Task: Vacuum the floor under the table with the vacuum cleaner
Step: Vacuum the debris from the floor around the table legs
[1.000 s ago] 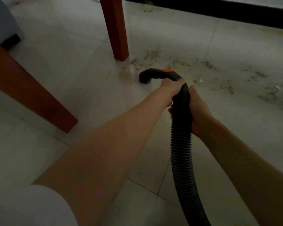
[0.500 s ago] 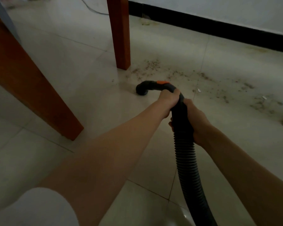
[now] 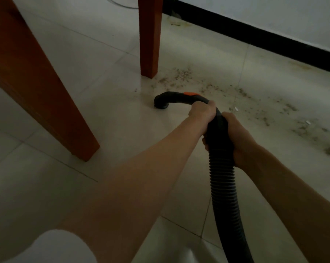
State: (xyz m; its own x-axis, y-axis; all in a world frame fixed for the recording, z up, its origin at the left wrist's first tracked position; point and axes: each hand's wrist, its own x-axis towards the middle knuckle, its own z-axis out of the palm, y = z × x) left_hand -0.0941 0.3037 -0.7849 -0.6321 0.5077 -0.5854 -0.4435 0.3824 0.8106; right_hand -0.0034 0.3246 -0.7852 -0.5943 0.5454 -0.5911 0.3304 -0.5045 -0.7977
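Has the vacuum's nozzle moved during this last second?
Yes. The nozzle has slid slightly left, nearer in line with the far table leg, away from the debris.

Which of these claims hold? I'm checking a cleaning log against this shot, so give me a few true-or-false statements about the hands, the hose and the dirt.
1. Both hands grip the vacuum hose: the left hand nearer the nozzle, the right hand behind it. True.
2. The nozzle is lifted well clear of the floor. False: its mouth sits down at the tiles.
3. Debris lies scattered on the floor to the right of the nozzle. True.
4. The nozzle touches the far table leg. False: bare tile separates them.
5. The orange button is covered by a hand. False: it shows ahead of the left hand.
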